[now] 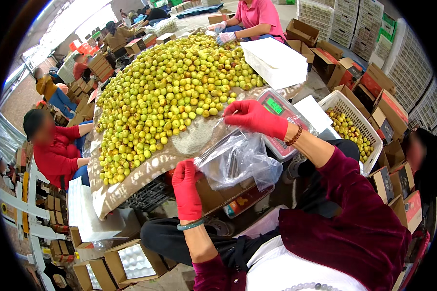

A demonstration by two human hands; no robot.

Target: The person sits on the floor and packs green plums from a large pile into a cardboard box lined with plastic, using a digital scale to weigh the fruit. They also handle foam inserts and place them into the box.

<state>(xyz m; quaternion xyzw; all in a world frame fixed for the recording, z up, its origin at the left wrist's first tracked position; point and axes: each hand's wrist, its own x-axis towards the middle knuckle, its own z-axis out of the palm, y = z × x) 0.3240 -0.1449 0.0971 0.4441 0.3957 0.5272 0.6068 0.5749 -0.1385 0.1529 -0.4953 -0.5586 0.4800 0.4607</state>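
A clear plastic bag [236, 160] hangs in loose folds between my hands, in front of the fruit pile. My left hand [187, 192], in a red glove, pinches one edge of it. In a matching glove, my right hand [258, 118] is raised higher, its fingertips closed on a thin, hard-to-see part of the film. Beneath my right hand and wrist lies a digital weighing scale [271, 103] with a lit green display, partly covered by my arm. Many green-and-brown jujubes [167, 94] are heaped beyond both hands on a brown cloth [145, 178] bearing writing.
A white foam box [276, 65] sits at the pile's right edge. Jujubes fill part of a white plastic crate [377, 143] on my right. Open cardboard boxes [138, 260] stand lower left. A person in pink [260, 16] and a person in red [56, 156] sit around the pile.
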